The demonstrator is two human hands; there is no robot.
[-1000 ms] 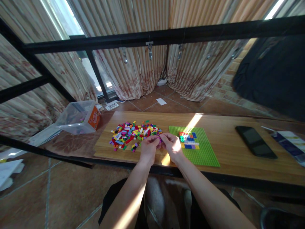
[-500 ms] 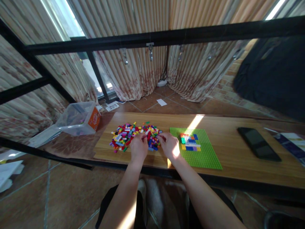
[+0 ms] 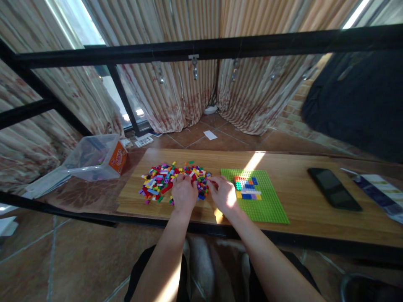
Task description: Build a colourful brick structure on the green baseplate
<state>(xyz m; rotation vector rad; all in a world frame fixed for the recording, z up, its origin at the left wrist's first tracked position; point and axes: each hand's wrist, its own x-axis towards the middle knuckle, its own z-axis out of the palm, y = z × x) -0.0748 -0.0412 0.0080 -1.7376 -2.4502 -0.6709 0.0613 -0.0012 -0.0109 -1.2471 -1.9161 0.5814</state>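
Note:
A loose heap of small colourful building bricks (image 3: 160,179) is spread over the left part of the wooden table. My left hand (image 3: 185,193) rests on the heap's near side with its fingers curled down among the bricks; what they hold, if anything, is hidden. At the heap's right edge, my right hand (image 3: 223,194) has thumb and fingertips pinched together, and anything between them is too small to name. Just right of that hand lies a green baseplate (image 3: 270,201). On it sits a patch of joined bricks (image 3: 248,188) in red, blue, white, yellow and teal.
A black phone (image 3: 333,188) lies on the table's right side, with a leaflet (image 3: 380,193) beyond it. Left of the wooden table (image 3: 299,193) stands a clear plastic box (image 3: 94,161) with an orange label. A black metal bar (image 3: 176,50) crosses in front of the curtains.
The whole view has shifted slightly left. My left hand has moved a little further over the heap, while my right hand stays pinched at the heap's edge.

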